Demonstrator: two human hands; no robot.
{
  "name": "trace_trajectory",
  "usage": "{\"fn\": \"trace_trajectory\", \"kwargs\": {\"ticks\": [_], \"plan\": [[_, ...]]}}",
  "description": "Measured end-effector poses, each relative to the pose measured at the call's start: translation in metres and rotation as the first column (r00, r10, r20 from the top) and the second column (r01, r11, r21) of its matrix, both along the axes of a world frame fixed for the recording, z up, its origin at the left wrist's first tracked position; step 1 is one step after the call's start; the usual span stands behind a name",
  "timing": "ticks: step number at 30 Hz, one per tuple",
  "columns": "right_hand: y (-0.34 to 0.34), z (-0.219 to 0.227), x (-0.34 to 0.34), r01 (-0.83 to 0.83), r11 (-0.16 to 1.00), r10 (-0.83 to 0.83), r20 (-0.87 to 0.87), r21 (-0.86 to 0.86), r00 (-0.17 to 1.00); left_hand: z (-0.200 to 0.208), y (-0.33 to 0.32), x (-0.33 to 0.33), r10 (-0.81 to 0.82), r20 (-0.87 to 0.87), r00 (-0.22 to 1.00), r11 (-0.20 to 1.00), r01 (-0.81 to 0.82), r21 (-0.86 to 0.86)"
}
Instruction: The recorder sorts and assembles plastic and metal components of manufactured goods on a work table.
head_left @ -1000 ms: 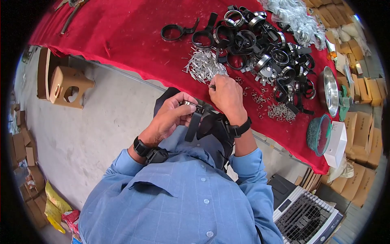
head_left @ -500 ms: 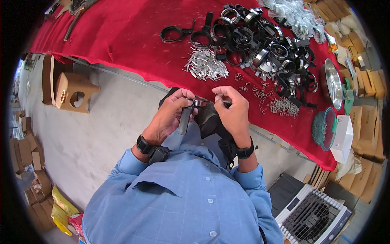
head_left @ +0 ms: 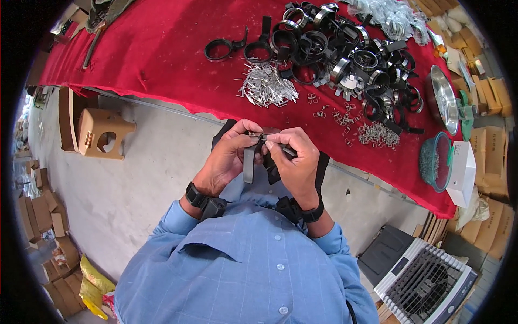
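Observation:
In front of my chest, my left hand [head_left: 226, 159] is closed round a metal-lined ring with a flat black handle [head_left: 249, 165], which hangs down below the fingers. My right hand [head_left: 300, 162] meets it, thumb and fingertips pinched at the ring's edge. Something dark shows within the right hand's curled fingers, but its kind is unclear. Fingers hide most of the ring. Past my hands on the red cloth lie a heap of thin silvery metal pins [head_left: 268, 86], a scatter of small bent metal clips [head_left: 379, 135] and a large pile of similar black-handled rings [head_left: 340, 51].
At the table's right stand a steel bowl [head_left: 443, 100], a green mesh basket [head_left: 435, 162] and a white box [head_left: 462, 171]. Clear plastic bags [head_left: 391, 19] lie at the back. A brown stool [head_left: 103, 135] is on the floor at left, a fan unit [head_left: 426, 278] at lower right.
My right hand has moved left to the ring, so both hands' fingertips now meet there. The view has shifted slightly.

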State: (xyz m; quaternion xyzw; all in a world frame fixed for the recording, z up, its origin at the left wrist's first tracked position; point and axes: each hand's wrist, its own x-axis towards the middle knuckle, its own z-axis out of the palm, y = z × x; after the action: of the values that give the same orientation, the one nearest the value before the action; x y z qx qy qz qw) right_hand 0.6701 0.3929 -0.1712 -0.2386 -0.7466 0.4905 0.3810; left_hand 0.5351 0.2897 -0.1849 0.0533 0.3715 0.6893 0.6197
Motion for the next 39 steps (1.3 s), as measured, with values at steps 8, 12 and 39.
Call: {"fn": "trace_trajectory", "kwargs": {"ticks": [8,12,39], "plan": [[0.002,-0.003,0.002,-0.019,0.995,0.019,0.001,-0.097,1.0,0.008,0.005,0.004,0.057,-0.088,0.994,0.998,-0.053,0.046],[0.007,-0.007,0.005,-0.07,0.997,0.071,0.031,-0.016,0.997,0.006,0.004,0.002,0.043,-0.132,0.99,0.998,-0.036,0.053],[-0.001,0.001,0.012,0.04,0.994,-0.033,0.064,-0.105,0.997,0.004,0.015,0.028,0.301,-0.669,0.68,0.954,-0.213,0.213]]}}
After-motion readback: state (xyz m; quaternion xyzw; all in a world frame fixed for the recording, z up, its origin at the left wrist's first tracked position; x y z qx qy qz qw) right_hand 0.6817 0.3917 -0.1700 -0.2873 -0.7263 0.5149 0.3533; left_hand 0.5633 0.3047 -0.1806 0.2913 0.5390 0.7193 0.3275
